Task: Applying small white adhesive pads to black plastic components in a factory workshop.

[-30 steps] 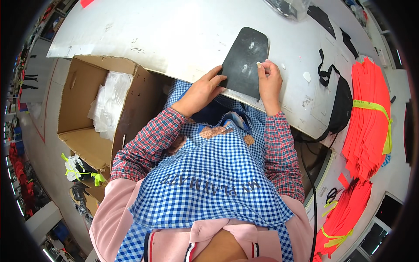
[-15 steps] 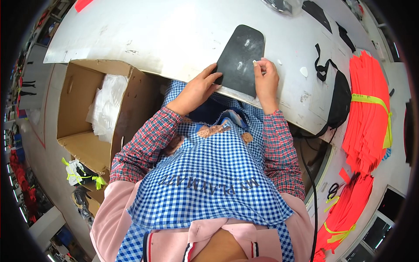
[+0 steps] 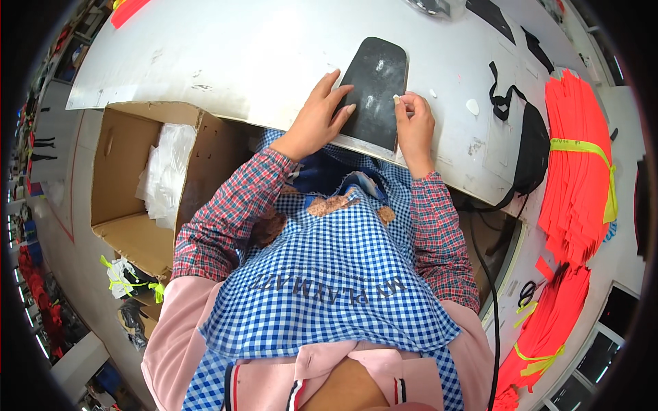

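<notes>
A black panel [image 3: 367,75] with a rounded top and pale smudges lies flat near the front edge of the white table [image 3: 233,68]. Over its left side is my left hand [image 3: 314,122], open with the fingers spread; the fingertips reach the panel, though firm contact is hard to judge. At the right edge of the panel, my right hand [image 3: 416,130] pinches a small white piece of chalk [image 3: 397,99] between thumb and forefinger. Two more white pieces, one larger [image 3: 472,106] and one tiny [image 3: 432,93], lie to the right of that hand.
An open cardboard box [image 3: 123,175] with clear plastic bags [image 3: 168,171] stands at the left. A black strapped bag [image 3: 533,151] lies on the table's right side. Beyond it are bundled red-orange fabric strips [image 3: 576,171] and black scissors [image 3: 527,293]. A black cable [image 3: 488,281] hangs at my right.
My left hand has lifted and slid up along the panel, its fingers spreading wider. The right hand stays at the panel's right edge, still pinching the chalk. The view has shifted slightly.
</notes>
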`<action>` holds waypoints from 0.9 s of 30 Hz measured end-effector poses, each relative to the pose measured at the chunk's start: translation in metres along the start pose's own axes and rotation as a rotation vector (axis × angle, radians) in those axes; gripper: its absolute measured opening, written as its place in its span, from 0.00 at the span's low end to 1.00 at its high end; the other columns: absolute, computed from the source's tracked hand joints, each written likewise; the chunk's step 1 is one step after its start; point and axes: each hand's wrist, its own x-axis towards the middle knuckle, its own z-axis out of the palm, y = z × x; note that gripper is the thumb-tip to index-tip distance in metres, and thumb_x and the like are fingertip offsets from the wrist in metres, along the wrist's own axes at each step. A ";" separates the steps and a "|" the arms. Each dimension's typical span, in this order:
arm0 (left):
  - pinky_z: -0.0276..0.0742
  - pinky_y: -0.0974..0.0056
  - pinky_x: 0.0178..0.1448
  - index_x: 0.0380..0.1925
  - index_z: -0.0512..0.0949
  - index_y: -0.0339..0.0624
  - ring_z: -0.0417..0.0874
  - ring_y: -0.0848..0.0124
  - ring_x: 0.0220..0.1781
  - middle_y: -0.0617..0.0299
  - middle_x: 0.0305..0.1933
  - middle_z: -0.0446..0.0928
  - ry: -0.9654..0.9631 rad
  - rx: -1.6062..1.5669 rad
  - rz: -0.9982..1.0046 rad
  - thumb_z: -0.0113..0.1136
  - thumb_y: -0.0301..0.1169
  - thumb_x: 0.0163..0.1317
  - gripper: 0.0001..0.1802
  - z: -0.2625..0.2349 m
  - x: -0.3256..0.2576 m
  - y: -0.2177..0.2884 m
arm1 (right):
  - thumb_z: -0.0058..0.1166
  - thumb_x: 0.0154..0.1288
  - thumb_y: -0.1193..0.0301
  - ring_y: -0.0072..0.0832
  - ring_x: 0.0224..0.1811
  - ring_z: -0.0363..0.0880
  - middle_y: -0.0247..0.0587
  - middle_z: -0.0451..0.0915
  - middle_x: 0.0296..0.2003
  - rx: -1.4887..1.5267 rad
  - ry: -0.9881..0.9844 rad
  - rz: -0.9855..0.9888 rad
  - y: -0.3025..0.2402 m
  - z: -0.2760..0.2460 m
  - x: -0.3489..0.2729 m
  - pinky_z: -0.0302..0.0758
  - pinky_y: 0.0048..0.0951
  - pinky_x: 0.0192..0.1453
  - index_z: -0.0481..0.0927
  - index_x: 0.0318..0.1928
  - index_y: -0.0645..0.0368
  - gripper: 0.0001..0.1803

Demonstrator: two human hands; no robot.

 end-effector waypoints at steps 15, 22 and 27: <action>0.50 0.41 0.78 0.66 0.69 0.44 0.54 0.52 0.80 0.52 0.76 0.60 -0.183 0.201 0.097 0.50 0.32 0.72 0.23 0.023 0.023 -0.016 | 0.60 0.65 0.73 0.35 0.35 0.82 0.44 0.82 0.35 0.072 0.008 0.050 0.002 -0.002 -0.001 0.78 0.34 0.41 0.79 0.38 0.64 0.06; 0.49 0.38 0.77 0.65 0.70 0.44 0.56 0.53 0.79 0.53 0.75 0.62 -0.154 0.205 0.096 0.50 0.33 0.71 0.23 0.023 0.020 -0.018 | 0.60 0.65 0.70 0.34 0.29 0.83 0.43 0.84 0.28 0.137 -0.076 0.168 -0.023 0.000 0.005 0.79 0.33 0.37 0.81 0.37 0.63 0.08; 0.47 0.35 0.77 0.64 0.71 0.44 0.57 0.54 0.79 0.53 0.75 0.63 -0.143 0.207 0.101 0.50 0.29 0.68 0.23 0.023 0.019 -0.015 | 0.60 0.63 0.67 0.36 0.30 0.84 0.45 0.85 0.28 0.037 -0.283 0.234 -0.027 0.008 0.013 0.79 0.35 0.38 0.83 0.35 0.61 0.10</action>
